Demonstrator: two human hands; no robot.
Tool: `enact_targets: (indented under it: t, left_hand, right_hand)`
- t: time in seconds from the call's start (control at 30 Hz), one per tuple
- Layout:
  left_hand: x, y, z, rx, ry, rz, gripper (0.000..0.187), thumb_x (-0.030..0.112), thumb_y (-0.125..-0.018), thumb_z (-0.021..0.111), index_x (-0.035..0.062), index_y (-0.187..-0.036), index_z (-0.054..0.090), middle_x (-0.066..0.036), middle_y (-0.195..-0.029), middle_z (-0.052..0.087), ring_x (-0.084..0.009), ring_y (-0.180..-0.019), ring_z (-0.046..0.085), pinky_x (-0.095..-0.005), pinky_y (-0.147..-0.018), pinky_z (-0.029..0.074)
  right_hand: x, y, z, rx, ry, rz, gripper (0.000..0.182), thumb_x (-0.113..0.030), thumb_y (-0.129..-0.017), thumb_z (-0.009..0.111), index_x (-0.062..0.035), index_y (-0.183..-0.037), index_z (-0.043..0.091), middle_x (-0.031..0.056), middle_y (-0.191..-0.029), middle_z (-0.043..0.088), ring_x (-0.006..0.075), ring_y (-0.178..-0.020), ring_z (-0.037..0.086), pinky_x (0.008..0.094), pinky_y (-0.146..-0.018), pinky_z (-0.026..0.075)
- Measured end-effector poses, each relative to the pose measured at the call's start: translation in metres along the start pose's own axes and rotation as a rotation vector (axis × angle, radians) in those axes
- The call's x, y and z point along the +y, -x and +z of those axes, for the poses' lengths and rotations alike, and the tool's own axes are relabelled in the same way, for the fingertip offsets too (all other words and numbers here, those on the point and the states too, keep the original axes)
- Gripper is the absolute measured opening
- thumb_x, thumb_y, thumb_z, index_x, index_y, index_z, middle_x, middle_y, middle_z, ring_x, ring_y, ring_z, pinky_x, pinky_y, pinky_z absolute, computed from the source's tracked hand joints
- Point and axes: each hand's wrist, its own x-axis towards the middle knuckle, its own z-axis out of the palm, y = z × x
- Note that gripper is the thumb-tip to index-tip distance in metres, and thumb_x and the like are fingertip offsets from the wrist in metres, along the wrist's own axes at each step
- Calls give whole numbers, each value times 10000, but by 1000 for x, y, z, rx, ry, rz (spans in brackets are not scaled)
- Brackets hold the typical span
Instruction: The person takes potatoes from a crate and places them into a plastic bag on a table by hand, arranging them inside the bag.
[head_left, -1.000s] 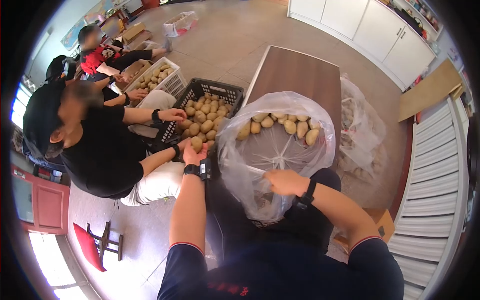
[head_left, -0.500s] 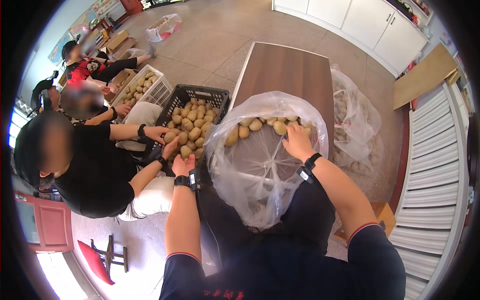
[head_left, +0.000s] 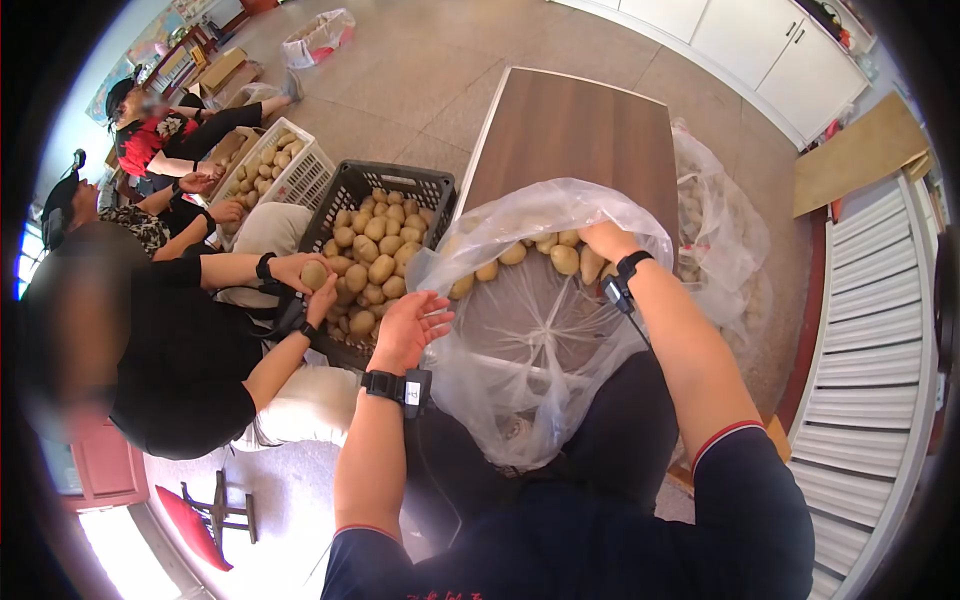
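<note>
A clear plastic bag (head_left: 470, 390) lies wide-mouthed over the near end of a brown table, with a row of potatoes (head_left: 565, 260) along its far inner side. My right hand (head_left: 608, 242) reaches into the bag at the far right, just above these potatoes. Its fingertips are partly hidden, so its grip does not show. To the left of the bag, my left hand (head_left: 412, 332) is open and holds nothing, fingers stretched towards the bag's rim. Beside it stands a black crate (head_left: 445, 185) full of potatoes.
A co-worker in black holds a potato (head_left: 314, 273) over the black crate. Behind are two more people and a white crate (head_left: 312, 178) of potatoes. The brown table (head_left: 575, 130) extends ahead. Filled plastic bags (head_left: 725, 240) stand on the floor at its right.
My left hand has moved from the black crate's near edge rightward to the bag. My right hand has shifted slightly right and farther in. The co-worker has lifted a potato.
</note>
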Motion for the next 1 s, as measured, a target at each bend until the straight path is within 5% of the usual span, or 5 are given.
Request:
enact_targets:
  t: [0.17, 0.33, 0.53, 0.7, 1.0]
  left_hand:
    - [2, 3, 6, 3, -62, 17, 357, 288, -946, 547, 16, -1175, 514, -158, -1137, 614, -296, -955, 641, -384, -795, 534]
    - [5, 4, 6, 8, -64, 16, 323, 252, -976, 493, -1, -1176, 507, -153, -1109, 620, -276, -920, 656, -370, -759, 548]
    - [1, -3, 4, 9, -105, 16, 391, 303, -962, 508, 2, -1212, 503, -164, -1127, 606, -306, -935, 649, -389, -784, 537]
    - [-3, -7, 3, 17, -130, -2, 384, 318, -961, 510, 26, -1211, 505, -143, -1127, 607, -287, -912, 647, -371, -765, 533]
    - [-8, -9, 8, 64, -201, -18, 372, 325, -930, 555, 43, -1169, 511, -119, -1084, 609, -275, -888, 648, -369, -732, 534]
  right_hand:
    - [-8, -15, -12, -166, 9, 28, 390, -307, -950, 439, -78, -1227, 590, 181, -1238, 607, 330, -1157, 558, 412, -958, 435]
    - [-22, -7, -11, 53, -28, 56, 409, -348, -955, 422, -72, -1186, 617, 181, -1212, 618, 339, -1129, 576, 422, -935, 455]
    - [-12, -7, 3, -50, -69, 99, 456, -428, -920, 484, -102, -1208, 619, 146, -1255, 607, 321, -1151, 563, 398, -970, 428]
    - [-6, 14, 33, 6, -48, 187, 664, -507, -841, 591, -105, -1355, 471, 179, -1407, 445, 437, -1302, 361, 531, -1027, 365]
    - [-33, 84, 49, 205, 179, 199, 728, -458, -819, 626, -69, -1393, 403, 195, -1485, 322, 428, -1364, 285, 563, -1047, 322]
